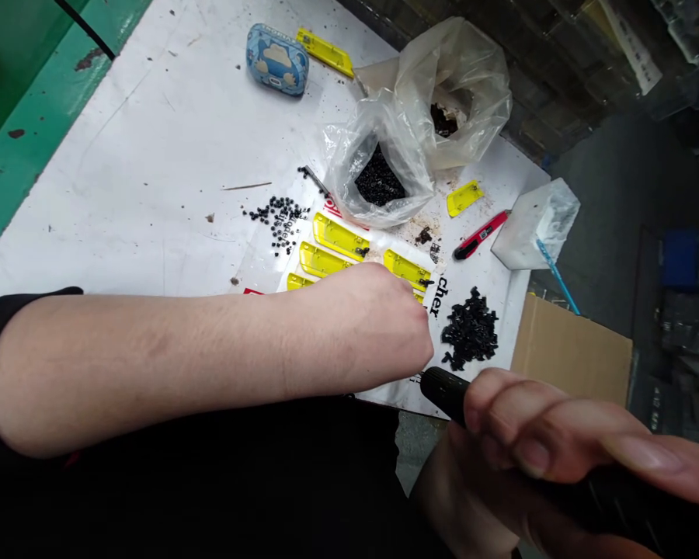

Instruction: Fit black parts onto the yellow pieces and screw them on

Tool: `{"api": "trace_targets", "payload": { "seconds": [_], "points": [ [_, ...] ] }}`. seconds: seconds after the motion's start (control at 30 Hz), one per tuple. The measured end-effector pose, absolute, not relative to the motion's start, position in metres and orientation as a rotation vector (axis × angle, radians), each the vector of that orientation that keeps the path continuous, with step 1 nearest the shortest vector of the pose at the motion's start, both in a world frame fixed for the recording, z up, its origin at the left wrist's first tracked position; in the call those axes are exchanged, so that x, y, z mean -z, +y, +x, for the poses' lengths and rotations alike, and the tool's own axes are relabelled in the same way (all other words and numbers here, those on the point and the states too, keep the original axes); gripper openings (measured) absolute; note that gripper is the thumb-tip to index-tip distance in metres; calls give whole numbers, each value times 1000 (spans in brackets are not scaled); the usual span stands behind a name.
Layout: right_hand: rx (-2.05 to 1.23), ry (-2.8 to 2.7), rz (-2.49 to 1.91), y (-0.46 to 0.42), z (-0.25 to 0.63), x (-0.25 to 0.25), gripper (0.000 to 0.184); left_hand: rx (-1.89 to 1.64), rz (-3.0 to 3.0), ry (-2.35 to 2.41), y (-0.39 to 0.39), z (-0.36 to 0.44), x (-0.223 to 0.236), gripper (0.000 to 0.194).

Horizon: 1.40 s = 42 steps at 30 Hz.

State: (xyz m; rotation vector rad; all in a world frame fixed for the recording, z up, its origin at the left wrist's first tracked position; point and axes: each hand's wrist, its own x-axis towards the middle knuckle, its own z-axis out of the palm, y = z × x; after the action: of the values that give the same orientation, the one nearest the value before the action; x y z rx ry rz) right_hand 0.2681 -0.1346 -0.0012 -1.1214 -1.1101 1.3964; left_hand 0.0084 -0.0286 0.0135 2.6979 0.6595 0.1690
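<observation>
My left hand [378, 326] reaches across from the left, curled closed with its back towards me. Its fingers are hidden, and so is whatever they may hold. Just beyond it lie several yellow plastic pieces [341, 235] in rows on a printed white sheet, some with small dark parts on them. At the lower right, my right hand [547, 435] wraps round a black electric screwdriver [446, 390]. The screwdriver's nose points at my left hand, close to its lower edge. A pile of small black plastic parts [471, 330] lies on the table right of my left hand.
Two clear plastic bags stand behind the yellow pieces; the nearer bag [341, 175] holds black bits. Loose black bits [279, 221] lie left of it. A red utility knife [481, 235], a white block [533, 225], a cardboard box [574, 349] and a blue case [276, 60] are around.
</observation>
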Motion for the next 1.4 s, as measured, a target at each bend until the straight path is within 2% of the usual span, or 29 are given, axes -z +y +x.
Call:
{"api": "trace_targets", "payload": {
  "seconds": [0.13,0.23,0.33,0.53,0.7,0.87,1.13,1.2,1.33,1.4],
  "points": [
    [-1283,-1233,-1036,-126,254,-34,32,-131,2698,656,-28,8,-15,21],
    [-1449,-1299,-1154,-117,243,-61,21,-136,2699,663,-28,8,-13,20],
    [-1512,-1295,-1214,-112,236,-77,22,-185,2686,680,-29,8,-12,20],
    [-1507,-1343,-1205,-107,237,-77,27,-101,2720,662,-26,7,-15,21],
    [-1350,-1522,-951,-98,239,-60,5,-47,2751,685,-26,7,-17,23],
    [-1322,-1606,-871,-93,242,-52,24,-49,2770,687,-26,7,-17,23],
    [-946,-1450,-1134,-114,237,-52,17,-56,2764,682,-27,8,-16,22],
    [-1079,-1537,-1146,-112,242,-55,19,-35,2761,679,-27,8,-17,21],
    [-1267,-1650,-1026,-104,253,-62,43,-27,2763,667,-26,7,-18,21],
    [-1260,-1665,-1042,-104,252,-63,38,-24,2758,661,-25,7,-18,21]
  ]
}}
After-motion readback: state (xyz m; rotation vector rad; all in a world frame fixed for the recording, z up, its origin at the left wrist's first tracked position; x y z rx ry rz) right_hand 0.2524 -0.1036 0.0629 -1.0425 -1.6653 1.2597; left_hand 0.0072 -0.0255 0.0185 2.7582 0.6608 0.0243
